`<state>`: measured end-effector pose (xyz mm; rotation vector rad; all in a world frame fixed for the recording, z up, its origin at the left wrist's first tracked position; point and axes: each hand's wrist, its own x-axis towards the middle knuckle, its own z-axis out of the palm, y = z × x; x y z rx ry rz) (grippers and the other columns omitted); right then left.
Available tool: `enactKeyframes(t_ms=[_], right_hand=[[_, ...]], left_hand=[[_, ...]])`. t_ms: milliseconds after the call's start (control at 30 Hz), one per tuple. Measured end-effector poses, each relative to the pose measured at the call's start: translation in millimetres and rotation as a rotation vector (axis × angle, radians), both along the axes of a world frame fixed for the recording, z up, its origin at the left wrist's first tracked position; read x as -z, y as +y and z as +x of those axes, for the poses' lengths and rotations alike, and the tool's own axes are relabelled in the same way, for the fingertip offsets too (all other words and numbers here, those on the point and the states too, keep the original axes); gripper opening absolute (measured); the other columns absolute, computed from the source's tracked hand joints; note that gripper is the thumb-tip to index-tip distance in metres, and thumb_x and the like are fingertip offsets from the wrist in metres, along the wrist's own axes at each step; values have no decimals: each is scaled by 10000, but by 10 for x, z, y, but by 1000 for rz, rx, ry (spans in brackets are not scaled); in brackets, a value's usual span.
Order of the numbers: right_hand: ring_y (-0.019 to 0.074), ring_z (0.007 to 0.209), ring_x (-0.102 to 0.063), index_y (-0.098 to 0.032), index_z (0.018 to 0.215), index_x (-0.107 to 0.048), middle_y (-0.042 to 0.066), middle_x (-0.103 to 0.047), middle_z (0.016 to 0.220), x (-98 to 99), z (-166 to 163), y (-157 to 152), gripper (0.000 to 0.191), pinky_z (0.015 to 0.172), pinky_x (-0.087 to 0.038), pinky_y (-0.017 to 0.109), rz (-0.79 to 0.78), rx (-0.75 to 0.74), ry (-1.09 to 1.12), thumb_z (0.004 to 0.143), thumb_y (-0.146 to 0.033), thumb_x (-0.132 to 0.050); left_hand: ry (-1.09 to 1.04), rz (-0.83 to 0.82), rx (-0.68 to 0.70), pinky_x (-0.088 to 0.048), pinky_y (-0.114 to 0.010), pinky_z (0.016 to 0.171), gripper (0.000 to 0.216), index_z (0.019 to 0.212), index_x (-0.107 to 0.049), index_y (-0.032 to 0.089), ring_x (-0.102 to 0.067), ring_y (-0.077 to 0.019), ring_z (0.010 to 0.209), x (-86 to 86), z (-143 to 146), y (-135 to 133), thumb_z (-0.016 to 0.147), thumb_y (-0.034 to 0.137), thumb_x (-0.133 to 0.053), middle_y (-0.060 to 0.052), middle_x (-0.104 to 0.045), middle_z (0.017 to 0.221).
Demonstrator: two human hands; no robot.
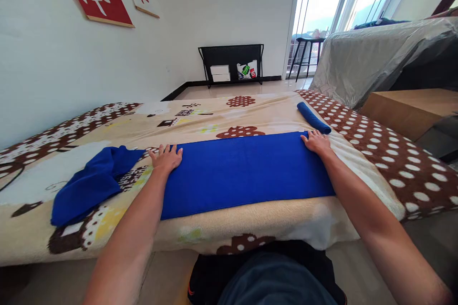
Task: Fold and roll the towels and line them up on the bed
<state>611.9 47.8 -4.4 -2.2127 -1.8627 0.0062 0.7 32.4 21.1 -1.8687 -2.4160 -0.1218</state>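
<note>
A blue towel (243, 171) lies spread out as a long flat rectangle on the patterned blanket (272, 116) in front of me. On its far left corner rests my left hand (166, 157), palm down with the fingers spread. My right hand (317, 142) presses flat on the far right corner, its fingers stretched out. Just beyond that hand lies a rolled blue towel (313, 118). To the left of my left hand sits a crumpled blue cloth (96, 181) in a loose heap.
A black rack (231, 52) with white boxes stands against the far wall. On the right are a cardboard box (404, 109) and a large plastic-covered piece (375, 52). A dark stool (307, 52) stands by the glass door. Red and white scrolls hang on the left wall.
</note>
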Motion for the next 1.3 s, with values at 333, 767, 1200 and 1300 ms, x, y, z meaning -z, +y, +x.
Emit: enactKeyframes(t_ms=[333,767,1200,1300], right_hand=[[148,1479,-325,-223,1507,-411,-40,-365,1595,-53,-2196,78,468,1197,-268,287,65,-604,6,1058,-338,-348],[196,1520,-246,-210,1548,-385,51,-309,1619,102,-193,67,603,1252,-195,401,-42,-403,27,1041,-518,-277],[267,1543,-157,-81,1593,-229,162,-162,1654,169,-63,-384,795,1242,-190,479,74,-81,19,1006,-614,-179],[225,1532,-210,-223,1596,-272,63,-235,1648,292,-42,-807,738,1239,-231,453,34,-210,-12,993,-644,-201]], left_hand=[[-74,-55,531,-213,-468,1225,603,1582,-284,193,-202,-187,1537,214,2305,273,1003,356,-244,-63,-234,1657],[-86,-74,307,-140,-547,1222,619,1570,-308,278,-199,-233,1536,194,373,178,1008,522,-224,-55,-244,1660],[-17,235,190,-143,-551,1223,661,1557,-346,191,-239,-266,1522,35,273,-416,1011,520,-169,-106,-294,1638],[-46,95,298,-209,-518,1213,643,1564,-335,256,-265,-248,1516,147,325,-840,999,546,-234,-63,-304,1637]])
